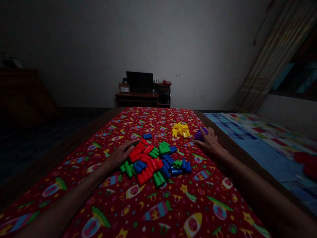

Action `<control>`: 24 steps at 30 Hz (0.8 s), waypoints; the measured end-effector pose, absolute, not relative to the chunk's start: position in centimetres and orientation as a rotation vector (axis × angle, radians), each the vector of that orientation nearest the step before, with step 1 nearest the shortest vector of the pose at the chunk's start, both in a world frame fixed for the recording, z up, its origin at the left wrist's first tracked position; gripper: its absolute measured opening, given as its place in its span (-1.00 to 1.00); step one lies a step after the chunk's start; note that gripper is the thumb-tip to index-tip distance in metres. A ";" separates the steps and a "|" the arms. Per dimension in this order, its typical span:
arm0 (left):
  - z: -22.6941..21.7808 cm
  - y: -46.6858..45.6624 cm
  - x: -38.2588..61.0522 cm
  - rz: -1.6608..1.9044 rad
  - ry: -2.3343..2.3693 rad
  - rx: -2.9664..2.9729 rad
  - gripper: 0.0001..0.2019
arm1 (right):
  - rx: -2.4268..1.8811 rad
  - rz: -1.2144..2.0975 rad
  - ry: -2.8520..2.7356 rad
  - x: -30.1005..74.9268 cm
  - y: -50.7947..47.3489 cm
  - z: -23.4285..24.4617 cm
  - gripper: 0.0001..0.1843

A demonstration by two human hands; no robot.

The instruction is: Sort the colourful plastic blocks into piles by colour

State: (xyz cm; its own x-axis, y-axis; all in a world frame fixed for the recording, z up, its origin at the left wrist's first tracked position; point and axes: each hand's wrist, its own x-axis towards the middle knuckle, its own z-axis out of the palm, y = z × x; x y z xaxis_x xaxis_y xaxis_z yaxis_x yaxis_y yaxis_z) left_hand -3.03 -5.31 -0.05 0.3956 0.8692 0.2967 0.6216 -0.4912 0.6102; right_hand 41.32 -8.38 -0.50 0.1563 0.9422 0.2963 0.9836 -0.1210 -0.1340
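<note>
A pile of plastic toy building blocks, shaped like joined bullets, lies on a red patterned cloth [158,211]. It mixes red blocks [145,176], green blocks [158,179] and blue blocks [165,172]. My left hand [120,155] rests at the pile's left edge, fingers stretched out against the red and green pieces. Farther right, my right hand [211,141] has its fingers apart over some purple blocks [200,134] and partly covers them. Yellow blocks [181,130] form a separate group just left of the purple ones. A blue block [147,136] lies behind the pile.
Beyond the cloth's far end, a low desk [136,95] holds a dark monitor [140,81] and a box [124,88] against the wall. A patchwork bedspread [267,132] lies on the right, below a curtain [264,62]. A wooden cabinet [22,92] stands far left.
</note>
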 end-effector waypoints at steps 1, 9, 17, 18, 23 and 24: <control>0.0 -5.3 -3.0 0.835 1.282 2.257 -0.40 | -2.153 -0.173 -1.816 41.3 -8.1 -0.9 -0.04; 0.1 -5.5 -3.1 0.851 1.235 2.276 -0.45 | -1.997 -0.281 -1.817 42.8 -5.1 -2.3 -0.23; 0.1 -5.5 -3.2 0.842 1.254 2.271 -0.44 | -1.873 -0.267 -1.966 44.8 -4.0 -2.2 -0.24; 0.1 -5.4 -3.2 0.836 1.259 2.270 -0.44 | -1.861 -0.258 -1.973 44.9 -3.9 -2.2 -0.24; 0.3 -5.5 -3.2 0.818 1.279 2.267 -0.42 | -1.808 -0.237 -2.004 45.4 -3.5 -2.3 -0.27; 0.3 -5.5 -3.2 0.821 1.281 2.264 -0.42 | -1.810 -0.237 -2.010 45.4 -3.6 -2.3 -0.27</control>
